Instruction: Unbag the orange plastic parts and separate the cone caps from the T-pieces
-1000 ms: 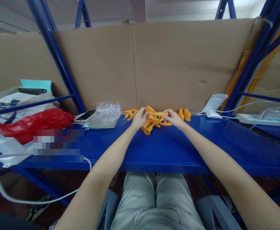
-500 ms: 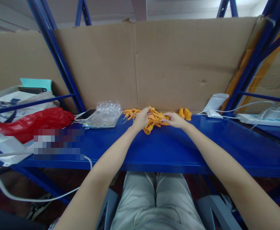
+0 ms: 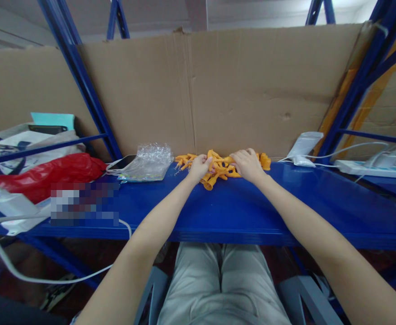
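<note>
A heap of small orange plastic parts (image 3: 220, 169) lies at the back of the blue shelf (image 3: 238, 207), against the cardboard wall. My left hand (image 3: 200, 166) sits at the heap's left side, fingers curled on one orange part. My right hand (image 3: 248, 163) rests on the heap's right side, knuckles up, fingers bent down into the parts. More orange parts (image 3: 264, 161) show just right of that hand, and a few (image 3: 183, 160) lie left of the heap beside a small metal spring.
A crumpled clear plastic bag (image 3: 148, 161) and a phone (image 3: 122, 162) lie left of the heap. Further left are a red bag (image 3: 48, 174), white bags and a white cable. To the right are a white pouch (image 3: 302, 144) and a power strip (image 3: 370, 168).
My right hand has moved back and right, further onto the heap towards the cardboard. My left hand has stayed at the heap's left side, fingers closing on a part.
</note>
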The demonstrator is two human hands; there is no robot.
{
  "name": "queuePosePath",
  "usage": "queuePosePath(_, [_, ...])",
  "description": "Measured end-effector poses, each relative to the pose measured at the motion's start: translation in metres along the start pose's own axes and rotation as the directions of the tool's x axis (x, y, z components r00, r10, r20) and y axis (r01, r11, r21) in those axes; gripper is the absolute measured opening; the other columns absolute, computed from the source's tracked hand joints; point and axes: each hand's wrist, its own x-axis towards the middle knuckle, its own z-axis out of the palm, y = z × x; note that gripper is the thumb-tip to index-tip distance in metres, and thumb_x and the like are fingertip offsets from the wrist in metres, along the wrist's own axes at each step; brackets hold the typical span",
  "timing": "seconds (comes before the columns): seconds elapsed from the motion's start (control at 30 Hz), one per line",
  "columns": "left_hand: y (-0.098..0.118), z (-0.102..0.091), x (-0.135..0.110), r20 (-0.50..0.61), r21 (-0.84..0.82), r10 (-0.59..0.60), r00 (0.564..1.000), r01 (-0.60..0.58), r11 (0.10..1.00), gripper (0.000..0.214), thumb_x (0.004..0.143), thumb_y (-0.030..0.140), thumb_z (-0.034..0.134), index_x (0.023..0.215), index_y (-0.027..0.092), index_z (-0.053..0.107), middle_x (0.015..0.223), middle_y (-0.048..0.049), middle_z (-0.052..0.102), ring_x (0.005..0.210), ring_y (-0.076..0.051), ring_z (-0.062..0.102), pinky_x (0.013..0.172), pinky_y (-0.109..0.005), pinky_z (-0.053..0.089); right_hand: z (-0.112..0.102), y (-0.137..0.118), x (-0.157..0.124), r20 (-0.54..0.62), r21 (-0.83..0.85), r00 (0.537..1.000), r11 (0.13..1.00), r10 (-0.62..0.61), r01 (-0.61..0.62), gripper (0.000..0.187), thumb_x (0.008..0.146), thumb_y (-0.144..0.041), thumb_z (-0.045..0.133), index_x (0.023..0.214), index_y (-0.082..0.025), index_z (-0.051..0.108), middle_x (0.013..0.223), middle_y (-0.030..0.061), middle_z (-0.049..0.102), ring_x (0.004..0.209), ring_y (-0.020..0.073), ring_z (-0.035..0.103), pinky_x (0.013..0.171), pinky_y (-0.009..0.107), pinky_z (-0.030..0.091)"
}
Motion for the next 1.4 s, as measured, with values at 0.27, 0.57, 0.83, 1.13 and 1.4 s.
queuePosePath(0.27, [-0.002,-0.004,0.002,-0.001,0.039,-0.013,1.000,0.013,0.999,0.021,0.092,0.014,0.051,0.072,0.018,0.046,0.059,0.0028,0.059,0.048,-0.012,0.060,0.057,-0.026,0.053,0.006,0.001,0.000,-0.011,-0.059,0.999,0.998,-0.037,0.036,0.027,0.095,-0.020,0.045,0.114,-0.014,0.064,0.106,0.0140,0.071,0.103,0.0275,0.054,0.100,0.045,0.028])
queuePosePath(0.57, [-0.019,-0.012,0.005,0.110,0.540,0.547,0.830,-0.512,0.668,0.015,0.084,0.009,0.056,0.095,0.018,0.060,0.087,-0.0045,0.072,0.086,-0.019,0.068,0.080,-0.029,0.053,0.017,0.000,-0.001,0.199,0.185,0.979,0.979,0.044,-0.082,0.034,0.096,-0.026,0.048,0.126,-0.017,0.062,0.122,0.0151,0.068,0.117,0.0284,0.057,0.106,0.053,0.033])
queuePosePath(0.83, [-0.019,-0.008,0.004,0.090,0.533,0.579,0.810,-0.530,0.659,0.021,0.085,0.004,0.050,0.095,0.018,0.061,0.091,-0.0036,0.072,0.085,-0.017,0.069,0.079,-0.027,0.052,0.016,0.005,0.005,0.221,0.300,0.971,0.941,0.089,-0.155,0.030,0.093,-0.024,0.053,0.116,-0.013,0.068,0.114,0.0160,0.071,0.108,0.0283,0.062,0.096,0.044,0.046])
queuePosePath(1.13, [-0.023,-0.009,0.008,0.022,0.559,0.517,0.856,-0.440,0.703,0.014,0.087,0.013,0.050,0.095,0.018,0.061,0.081,-0.0028,0.069,0.076,-0.017,0.067,0.072,-0.028,0.052,0.010,0.004,0.008,0.198,0.325,0.977,0.935,0.079,-0.141,0.030,0.093,-0.023,0.053,0.115,-0.012,0.069,0.113,0.0166,0.072,0.110,0.0290,0.063,0.102,0.046,0.043])
queuePosePath(1.4, [-0.013,-0.011,0.000,0.191,0.525,0.586,0.787,-0.586,0.617,0.020,0.084,0.008,0.054,0.100,0.017,0.063,0.102,-0.0081,0.073,0.095,-0.019,0.070,0.087,-0.030,0.053,0.018,0.009,0.001,0.320,0.567,0.946,0.789,0.054,-0.236,0.032,0.092,-0.032,0.056,0.114,-0.014,0.070,0.109,0.0112,0.074,0.098,0.0258,0.069,0.087,0.037,0.052])
